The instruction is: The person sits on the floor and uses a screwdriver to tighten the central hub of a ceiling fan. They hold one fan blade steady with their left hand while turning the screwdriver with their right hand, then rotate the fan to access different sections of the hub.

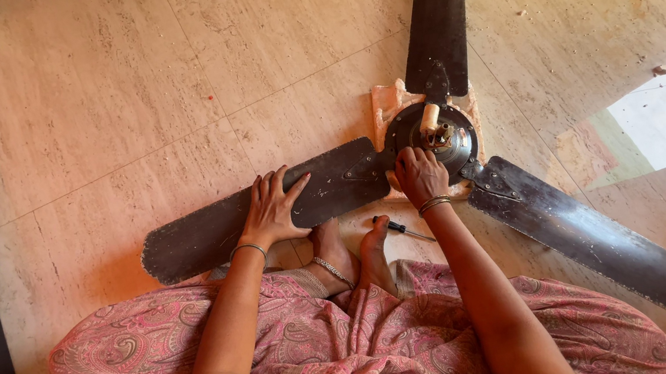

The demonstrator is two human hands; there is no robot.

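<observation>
A dark three-bladed ceiling fan (pixel 432 146) lies flat on a beige tiled floor (pixel 117 96), and everything else sits around its round motor hub (pixel 436 138). The person sits on the floor just below the hub, legs folded under pink paisley cloth (pixel 332 354), bare feet (pixel 352 254) tucked close beneath the blade that runs left from the hub.

The left hand (pixel 273 209) rests palm down on that left blade (pixel 257 211), well out from the hub, fingers spread and flat, pressing rather than gripping. A thin bangle rings the wrist.

The right hand (pixel 419 176) sits on the lower left edge of the hub, where the left blade joins it. Its fingers are curled in against the hub rim; whether they pinch anything small cannot be told. Bangles circle this wrist too.

A short pale shaft (pixel 429 117) stands out from the middle of the hub. A crumpled peach-coloured cloth (pixel 387 101) lies under the hub, showing at its upper left side. A screwdriver (pixel 396 228) with a dark handle lies on the floor just below the hub, beside the right wrist and touching neither hand.

The second blade (pixel 437 13) points up and away from the hub; the third (pixel 605 243) stretches down to the right.
</observation>
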